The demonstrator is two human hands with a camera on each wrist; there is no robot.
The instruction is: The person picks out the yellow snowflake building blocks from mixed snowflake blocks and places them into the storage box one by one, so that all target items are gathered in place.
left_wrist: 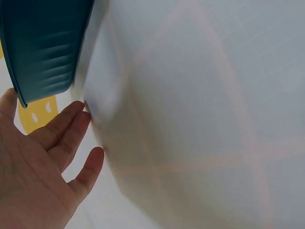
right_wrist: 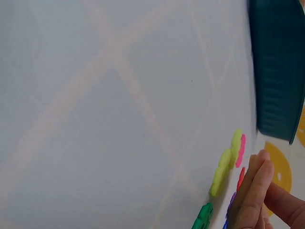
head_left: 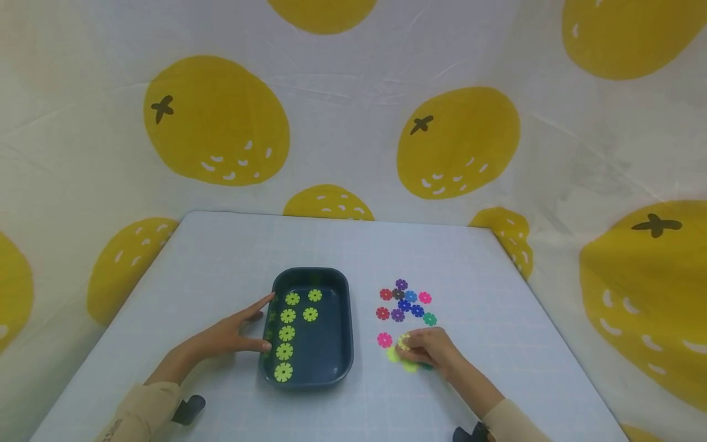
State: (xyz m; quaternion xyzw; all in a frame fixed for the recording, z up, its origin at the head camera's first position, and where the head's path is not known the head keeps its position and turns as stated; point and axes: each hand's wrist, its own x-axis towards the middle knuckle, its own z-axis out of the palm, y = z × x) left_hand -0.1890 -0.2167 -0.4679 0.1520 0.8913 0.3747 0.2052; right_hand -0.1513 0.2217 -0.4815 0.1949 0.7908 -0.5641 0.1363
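Note:
My left hand [head_left: 226,334] rests its fingertips and thumb against the left rim of a dark teal tray [head_left: 349,331], fingers spread and fairly straight. Inside that tray, several yellow-green notched flower discs [head_left: 286,333] lie in a column along the left side, with two more beside the upper ones. To the right of the tray, my right hand [head_left: 433,347] pinches a pale yellow flower disc [head_left: 404,342] between thumb and fingers, low over the table. Yellow-green discs [head_left: 410,366] lie beneath this hand, partly hidden by it. The right wrist view shows the thumb and fingers [right_wrist: 259,191] close together.
Loose flower discs in other colours lie beyond my right hand: red [head_left: 383,313], blue [head_left: 417,310], purple [head_left: 397,315], green [head_left: 429,319] and pink [head_left: 384,340], some overlapping. A white cloth with faint lines covers the table [head_left: 497,368]. A fruit-printed curtain [head_left: 342,123] hangs behind.

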